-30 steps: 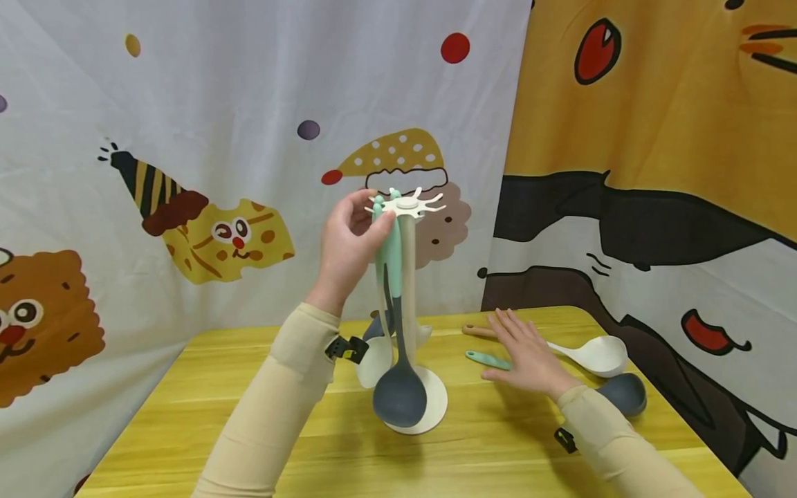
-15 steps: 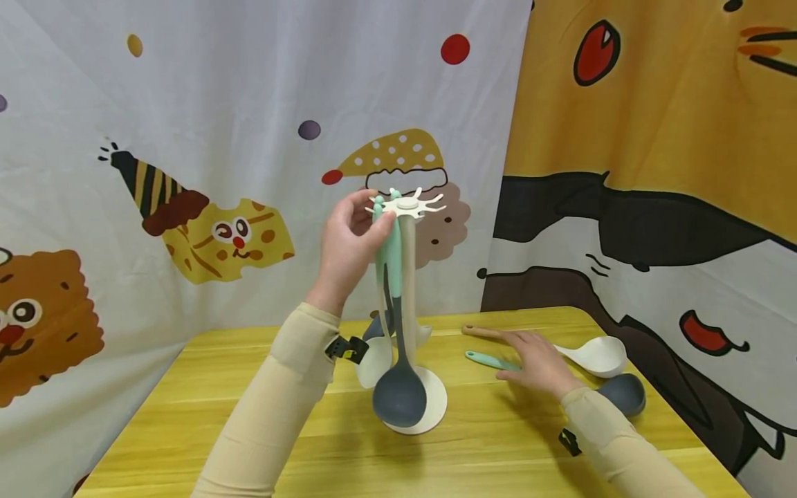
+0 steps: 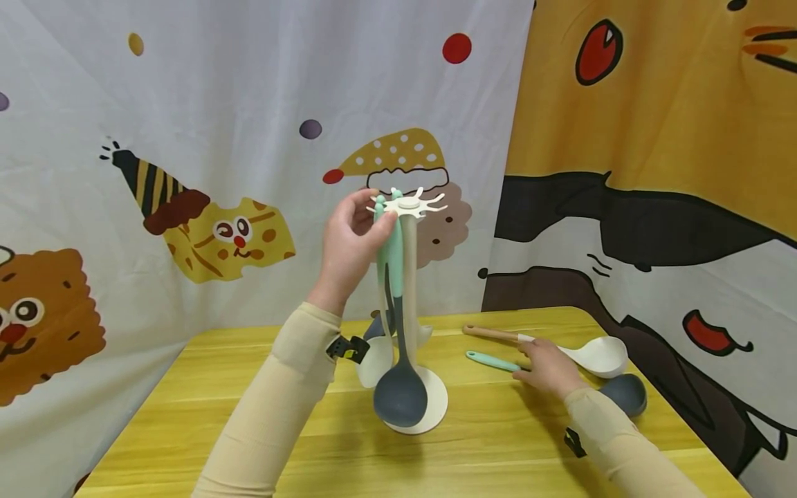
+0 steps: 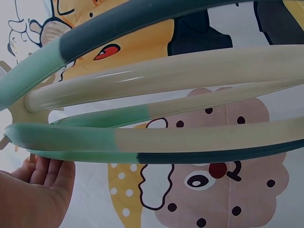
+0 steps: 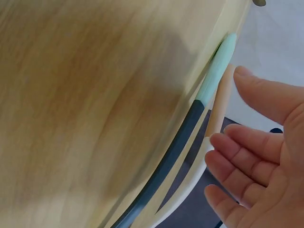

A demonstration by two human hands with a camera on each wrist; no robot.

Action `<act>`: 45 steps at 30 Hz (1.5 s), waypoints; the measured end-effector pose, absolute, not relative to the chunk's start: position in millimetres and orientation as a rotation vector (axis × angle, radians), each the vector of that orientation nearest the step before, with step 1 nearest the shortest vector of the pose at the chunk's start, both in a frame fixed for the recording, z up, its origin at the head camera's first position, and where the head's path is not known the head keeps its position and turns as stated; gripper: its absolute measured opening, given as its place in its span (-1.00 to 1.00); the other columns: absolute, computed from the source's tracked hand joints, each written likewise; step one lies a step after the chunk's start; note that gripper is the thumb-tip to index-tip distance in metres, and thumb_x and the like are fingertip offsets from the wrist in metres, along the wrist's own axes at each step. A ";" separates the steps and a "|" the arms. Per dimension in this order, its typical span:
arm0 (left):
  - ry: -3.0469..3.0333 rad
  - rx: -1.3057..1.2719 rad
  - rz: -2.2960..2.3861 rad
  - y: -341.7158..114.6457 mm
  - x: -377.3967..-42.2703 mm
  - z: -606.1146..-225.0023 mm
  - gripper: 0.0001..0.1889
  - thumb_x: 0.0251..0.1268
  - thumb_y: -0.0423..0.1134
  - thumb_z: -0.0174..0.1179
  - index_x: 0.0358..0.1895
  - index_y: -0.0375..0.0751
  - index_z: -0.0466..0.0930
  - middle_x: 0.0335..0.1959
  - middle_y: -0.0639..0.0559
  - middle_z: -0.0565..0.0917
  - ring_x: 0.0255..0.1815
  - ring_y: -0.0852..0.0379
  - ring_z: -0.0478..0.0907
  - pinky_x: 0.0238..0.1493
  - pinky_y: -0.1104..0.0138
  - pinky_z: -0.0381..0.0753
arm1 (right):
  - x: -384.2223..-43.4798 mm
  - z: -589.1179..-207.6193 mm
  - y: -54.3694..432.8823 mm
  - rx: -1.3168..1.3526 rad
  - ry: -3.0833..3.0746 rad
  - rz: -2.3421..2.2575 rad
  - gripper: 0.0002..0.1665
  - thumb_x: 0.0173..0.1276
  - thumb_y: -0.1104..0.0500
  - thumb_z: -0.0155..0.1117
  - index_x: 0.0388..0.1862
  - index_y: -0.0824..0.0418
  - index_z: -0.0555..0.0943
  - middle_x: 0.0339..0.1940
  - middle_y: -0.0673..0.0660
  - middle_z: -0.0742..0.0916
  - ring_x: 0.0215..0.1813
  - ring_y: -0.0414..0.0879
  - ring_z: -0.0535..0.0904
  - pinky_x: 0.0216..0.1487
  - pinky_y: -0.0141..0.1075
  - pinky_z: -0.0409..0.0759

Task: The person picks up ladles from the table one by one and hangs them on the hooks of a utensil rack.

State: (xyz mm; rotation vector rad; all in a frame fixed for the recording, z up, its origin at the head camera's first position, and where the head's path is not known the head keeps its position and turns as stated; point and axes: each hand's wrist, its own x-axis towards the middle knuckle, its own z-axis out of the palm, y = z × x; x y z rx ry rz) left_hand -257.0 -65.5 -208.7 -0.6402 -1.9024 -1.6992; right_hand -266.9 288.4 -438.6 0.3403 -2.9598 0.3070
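A cream utensil stand (image 3: pixel 409 203) with a round base rises from the table's middle. My left hand (image 3: pixel 351 238) grips its hooked top from the left, thumb in front, beside the mint handles of hanging utensils. One of these is a dark grey ladle (image 3: pixel 400 398), bowl low over the base. On the right, my right hand (image 3: pixel 551 370) hovers above two ladles, fingers loosely bent around nothing. In the right wrist view, the white ladle (image 5: pixel 192 173) with a wooden handle lies just past the fingertips. The other dark grey ladle (image 5: pixel 175 137) has a mint handle.
A white utensil head (image 3: pixel 373 363) and a dark one (image 3: pixel 376 327) hang on the stand's left and back. The wooden table (image 3: pixel 249 415) ends before a printed curtain (image 3: pixel 249 104). The bowl of the second dark ladle (image 3: pixel 625 394) lies near the table's right side.
My right hand has drawn back to the right and its spread fingers have bent, uncovering more of both ladle handles. My left hand and the stand keep their place.
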 end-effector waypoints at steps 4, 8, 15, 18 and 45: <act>-1.905 -0.637 -1.699 -65.7 -256.9 -208.5 -0.44 0.25 -0.13 0.28 0.26 -0.33 0.43 -0.02 -0.10 0.56 0.01 0.05 0.54 0.08 0.24 0.56 | -267.4 -438.3 290.2 0.286 -3.005 0.318 -0.42 0.16 0.06 0.53 0.07 0.38 0.63 -0.05 0.31 0.68 0.01 0.28 0.59 -0.06 0.11 0.59; -1.902 -0.640 -1.700 -65.9 -257.2 -209.0 -0.44 0.25 -0.14 0.28 0.26 -0.34 0.43 -0.02 -0.10 0.56 0.00 0.05 0.54 0.08 0.23 0.56 | -268.1 -437.8 291.7 0.235 -3.044 0.350 -0.51 0.17 0.10 0.53 0.00 0.36 0.66 -0.15 0.24 0.71 -0.12 0.19 0.63 -0.16 0.05 0.61; -1.912 -0.629 -1.688 -66.1 -257.3 -209.8 -0.45 0.26 -0.12 0.27 0.25 -0.32 0.44 -0.03 -0.09 0.57 -0.01 0.06 0.54 0.06 0.23 0.57 | -269.1 -442.1 294.8 0.209 -3.081 0.362 -0.74 0.13 0.19 0.55 -0.22 0.19 0.69 -0.36 0.03 0.69 -0.35 -0.05 0.57 -0.33 -0.07 0.57; -1.916 -0.626 -1.690 -66.2 -257.1 -209.9 -0.45 0.25 -0.12 0.27 0.25 -0.31 0.44 -0.03 -0.08 0.57 -0.01 0.07 0.54 0.05 0.23 0.58 | -268.8 -443.0 294.5 0.215 -3.074 0.349 -0.81 0.11 0.22 0.54 -0.32 0.14 0.68 -0.37 0.02 0.69 -0.34 -0.05 0.57 -0.33 -0.07 0.56; -1.907 -0.634 -1.697 -65.6 -257.0 -209.2 -0.46 0.26 -0.14 0.27 0.25 -0.32 0.44 -0.03 -0.10 0.57 0.00 0.06 0.54 0.07 0.22 0.57 | -259.4 -435.6 276.5 0.276 -3.080 0.321 -0.83 0.19 0.24 0.46 -0.42 0.04 0.62 -0.45 -0.05 0.64 -0.43 -0.11 0.48 -0.43 -0.14 0.48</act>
